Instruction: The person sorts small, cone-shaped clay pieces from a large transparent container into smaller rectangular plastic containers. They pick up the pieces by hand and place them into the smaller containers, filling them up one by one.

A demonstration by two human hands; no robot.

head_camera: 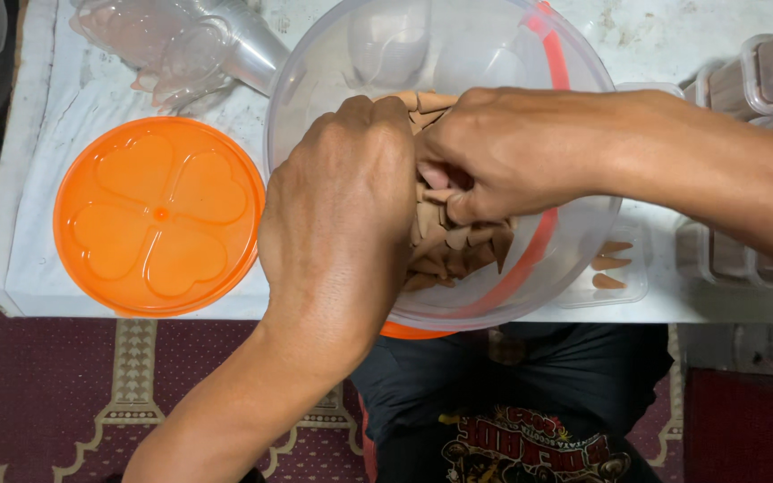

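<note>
Over the near edge of the white bench, both hands reach into a large clear plastic tub with a red-orange band on its rim. Inside it lies a heap of small tan cone-shaped pieces — narrow, pointed, piled loosely against the near wall of the tub. The left hand is curled into a loose fist over the left side of the heap, its knuckles up; what it grips, if anything, is hidden beneath it. The right hand comes in from the right, fingers bent and closed around a small bunch of the cones, thumb and fingertips pinching them just above the pile. The two hands touch or nearly touch at the middle of the tub.

Just left of the tub, flat on the bench, lies a round orange lid with a four-lobed clover shape pressed into it. Behind that lid, near the far edge, is a bundle of clear plastic cups on its side. Right of the tub sits a small clear tray with three cones laid in it, and farther right — along the bench's edge — a row of small clear lidded containers. Below the bench, a maroon patterned carpet covers the floor.
</note>
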